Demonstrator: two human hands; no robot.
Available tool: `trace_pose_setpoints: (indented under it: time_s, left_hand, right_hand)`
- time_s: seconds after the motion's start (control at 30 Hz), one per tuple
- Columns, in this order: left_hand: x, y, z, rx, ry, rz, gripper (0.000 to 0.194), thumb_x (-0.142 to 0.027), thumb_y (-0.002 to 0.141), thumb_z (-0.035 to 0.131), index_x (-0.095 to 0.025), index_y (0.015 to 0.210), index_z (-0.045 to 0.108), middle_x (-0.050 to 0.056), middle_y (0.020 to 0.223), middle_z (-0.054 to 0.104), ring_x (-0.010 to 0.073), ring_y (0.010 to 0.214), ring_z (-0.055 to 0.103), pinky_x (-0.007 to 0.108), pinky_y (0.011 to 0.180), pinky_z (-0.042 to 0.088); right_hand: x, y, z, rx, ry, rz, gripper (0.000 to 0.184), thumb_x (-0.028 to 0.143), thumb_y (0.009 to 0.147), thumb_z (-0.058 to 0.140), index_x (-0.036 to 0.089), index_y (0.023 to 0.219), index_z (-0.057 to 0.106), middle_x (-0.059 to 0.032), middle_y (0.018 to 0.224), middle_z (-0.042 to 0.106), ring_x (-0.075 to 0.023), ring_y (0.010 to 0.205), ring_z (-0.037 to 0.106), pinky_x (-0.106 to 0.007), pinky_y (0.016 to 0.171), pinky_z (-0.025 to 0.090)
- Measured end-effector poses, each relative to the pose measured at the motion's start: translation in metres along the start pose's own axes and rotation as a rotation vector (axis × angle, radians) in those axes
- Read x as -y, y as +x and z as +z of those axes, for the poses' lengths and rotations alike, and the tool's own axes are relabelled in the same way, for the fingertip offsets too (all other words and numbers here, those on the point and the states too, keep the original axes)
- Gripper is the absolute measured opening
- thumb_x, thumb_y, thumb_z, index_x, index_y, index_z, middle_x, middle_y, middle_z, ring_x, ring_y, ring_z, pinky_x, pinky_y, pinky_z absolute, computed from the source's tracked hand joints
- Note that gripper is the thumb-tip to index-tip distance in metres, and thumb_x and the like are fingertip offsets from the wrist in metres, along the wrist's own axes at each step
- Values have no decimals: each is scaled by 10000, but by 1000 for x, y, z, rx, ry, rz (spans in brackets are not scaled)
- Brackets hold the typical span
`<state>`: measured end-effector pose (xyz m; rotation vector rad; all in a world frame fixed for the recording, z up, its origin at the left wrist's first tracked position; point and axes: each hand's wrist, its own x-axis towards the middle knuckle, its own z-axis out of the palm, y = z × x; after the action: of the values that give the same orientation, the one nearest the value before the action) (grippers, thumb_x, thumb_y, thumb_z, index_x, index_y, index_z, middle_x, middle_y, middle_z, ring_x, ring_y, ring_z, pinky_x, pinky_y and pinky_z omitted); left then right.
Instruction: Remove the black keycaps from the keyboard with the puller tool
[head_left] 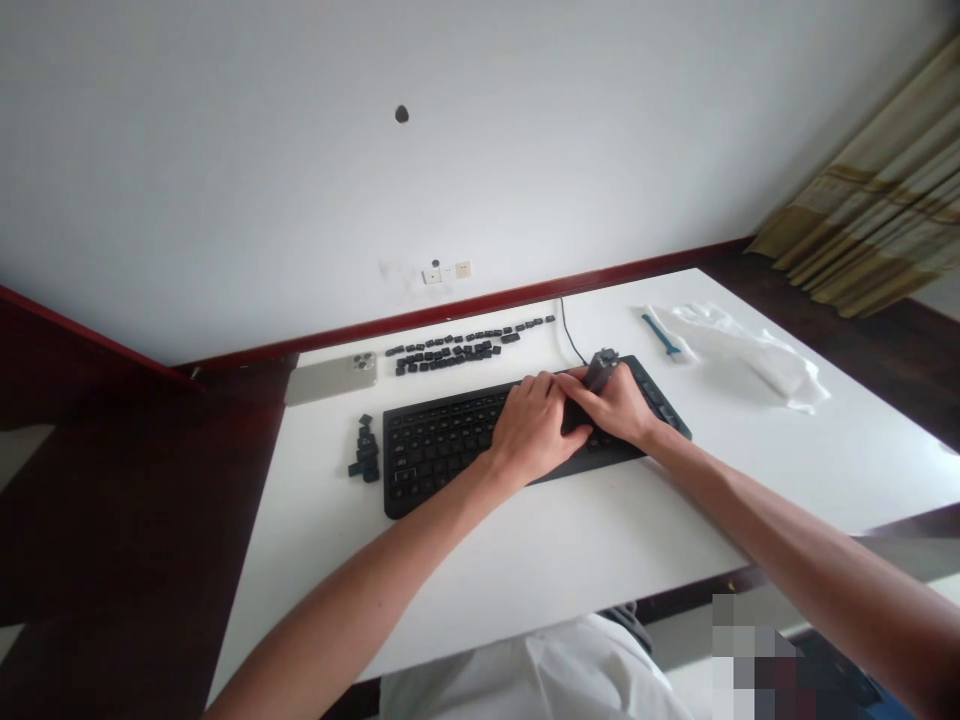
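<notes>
Keyboard (442, 440) lies beneath both hands, likely steadied by the left hand (531, 430), which rests over it, half-curled with thumb spread (whether its hidden fingertips grip anything, I cannot tell). The right hand (622, 402) is wrapped around an upright dark tool (602, 370), probably for firm control. Loose keycaps (448, 354) sit in rows beyond the left hand, seemingly lined up to preserve their order.
</notes>
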<state>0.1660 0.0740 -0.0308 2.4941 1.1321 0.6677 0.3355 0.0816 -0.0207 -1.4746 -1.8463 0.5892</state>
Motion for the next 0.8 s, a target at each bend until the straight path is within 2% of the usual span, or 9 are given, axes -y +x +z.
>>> trace_pose_setpoints:
  time_s: [0.2,0.23,0.33,0.37,0.43,0.5,0.57,0.8]
  left_hand:
    - [-9,19,12,-78,-287,-12,819,-330,755,832,-174,1440,413,168,1486,534,320,1388,515,425,1177,434]
    - [-10,23,14,-73,-304,-3,767,-297,770,811,-166,1422,429,170,1472,550,317,1374,533,420,1170,445]
    - [-13,33,16,-49,-310,7,397,-202,859,668,-166,1238,556,147,1301,659,288,1199,655,400,1077,518]
    - [-14,35,16,-46,-318,-8,332,-194,877,635,-172,1202,572,138,1248,682,280,1134,682,393,1029,546]
    - [-15,37,17,-41,-356,-59,428,-212,878,641,-181,1292,537,125,1186,711,285,1067,704,388,939,583]
    - [-16,36,18,-35,-404,-119,680,-218,862,667,-183,1480,388,111,1149,736,297,1057,711,391,893,598]
    - [-16,35,18,-36,-425,-161,806,-220,870,662,-184,1569,263,102,1132,749,301,1063,712,397,892,597]
    - [-16,35,19,-8,-404,-239,547,-313,937,607,-220,1446,432,90,1102,755,300,1031,715,382,858,577]
  right_hand:
    - [-5,0,0,-46,83,3,536,592,966,530,183,621,557,-6,549,464,-146,540,443,-289,510,371]
    - [-7,-1,0,-55,109,7,532,597,971,526,191,627,549,-10,555,472,-152,542,451,-294,504,377]
    - [-11,-1,1,-79,183,11,492,600,965,549,201,676,562,-23,605,526,-176,581,511,-308,533,433]
    - [-12,-1,1,-83,193,13,484,602,963,553,201,691,572,-26,614,537,-183,591,526,-311,544,448]
    - [-12,-2,0,-84,188,15,484,612,960,548,199,713,596,-26,605,541,-191,593,541,-312,546,460]
    - [-11,-3,0,-83,154,13,494,622,949,553,199,699,603,-23,573,521,-193,577,538,-307,521,445]
    - [-9,-4,-1,-74,112,4,501,617,940,566,202,660,582,-19,547,496,-187,555,522,-301,497,412]
    - [-4,-6,-1,-121,-20,-60,537,523,993,489,210,560,439,-6,500,424,-135,482,384,-312,498,306]
